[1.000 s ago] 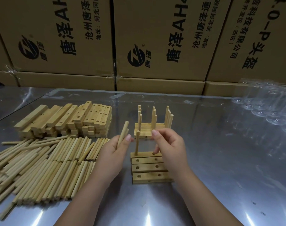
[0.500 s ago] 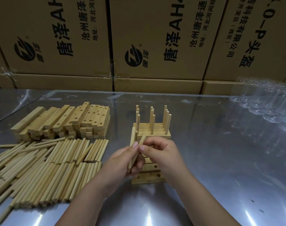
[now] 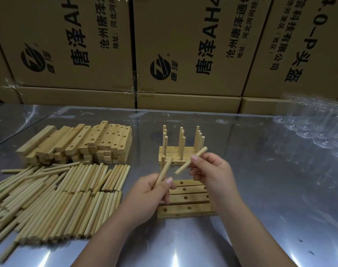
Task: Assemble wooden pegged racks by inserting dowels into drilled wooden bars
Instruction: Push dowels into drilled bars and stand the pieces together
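Note:
Several drilled wooden bars (image 3: 185,207) lie side by side in front of me, with one upright dowel (image 3: 162,160) standing in the far left hole. My left hand (image 3: 150,195) pinches a dowel (image 3: 164,170) that tilts up to the right, just left of the bars. My right hand (image 3: 210,170) holds a second dowel (image 3: 191,160) slanted above the bars. Behind them stand finished pegged racks (image 3: 181,149) with several upright dowels.
Loose dowels (image 3: 54,195) lie in a wide pile at the left. A stack of drilled bars (image 3: 79,143) sits behind that pile. Clear plastic cups (image 3: 316,122) crowd the far right of the shiny metal table (image 3: 260,189). Cardboard boxes (image 3: 183,45) wall off the back.
My hands met over the bars and the right hand took one dowel from the left. They have since drawn apart, each holding a dowel.

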